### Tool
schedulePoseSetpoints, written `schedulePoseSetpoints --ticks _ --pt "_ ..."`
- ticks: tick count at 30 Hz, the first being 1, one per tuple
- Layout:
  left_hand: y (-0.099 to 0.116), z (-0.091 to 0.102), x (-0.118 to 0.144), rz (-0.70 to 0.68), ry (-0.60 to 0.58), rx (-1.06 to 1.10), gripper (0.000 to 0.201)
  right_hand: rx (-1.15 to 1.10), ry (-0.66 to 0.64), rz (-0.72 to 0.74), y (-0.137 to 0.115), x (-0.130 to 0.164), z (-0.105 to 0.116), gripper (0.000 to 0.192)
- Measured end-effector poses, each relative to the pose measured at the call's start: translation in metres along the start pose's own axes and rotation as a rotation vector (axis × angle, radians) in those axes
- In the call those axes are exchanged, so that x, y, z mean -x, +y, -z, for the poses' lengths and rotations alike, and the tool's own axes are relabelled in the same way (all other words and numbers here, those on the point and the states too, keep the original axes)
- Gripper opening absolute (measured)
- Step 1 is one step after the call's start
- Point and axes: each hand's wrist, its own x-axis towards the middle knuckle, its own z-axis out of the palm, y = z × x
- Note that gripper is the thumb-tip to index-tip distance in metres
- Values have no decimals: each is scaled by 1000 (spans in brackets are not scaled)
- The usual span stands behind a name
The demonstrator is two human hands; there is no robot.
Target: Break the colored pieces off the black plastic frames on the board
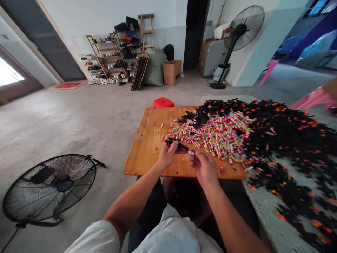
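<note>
Black clip piece pinched in the left hand, long axis running sideways toward the right hand, which pinches a small coloured tube just off the piece's right end, so almost touching. Both over the near edge of the wooden table, pile of coloured tubes just beyond, black heap further right. Off to the left of the table: bare concrete floor, floor fan.

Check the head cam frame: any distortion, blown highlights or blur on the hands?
Head view: strong wide-angle stretch, the floor fan and the black pile smear toward the edges; the window at far left is blown out; light is soft and even, with no hard shadows on the wooden table; the left hand and right hand are sharp, the black piece small but legible.
</note>
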Motion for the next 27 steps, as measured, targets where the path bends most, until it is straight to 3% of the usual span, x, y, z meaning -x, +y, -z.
schedulePoseSetpoints --ticks 4,9,12,15,17,20,21,24,27 --pt "0 -8 4 10 62 3 49 35 38 123 5 8 -5 29" --pt "-8 -15 12 8 108 27 46 -22 67 124 10 8 -6 30" --pt "-17 -3 18 43 4 73 45 64 31 126 10 2 9 30" --pt "-22 30 11 84 -160 18 47 255 -35 76 5 -2 43 29" --pt "-22 57 -8 104 -126 -172 55 427 -102 6 5 -1 73 31" --pt "-17 94 -57 110 216 -852 43 786 -372 -273 13 8 109 32" --pt "-15 104 -77 127 263 -955 34 897 -450 -333 18 11 117 30" --pt "-11 123 -131 131 297 -1101 20 1092 -555 -345 31 8 120 30" --pt "-17 120 -172 86 229 -1182 27 1164 -460 -186 32 -24 101 34"
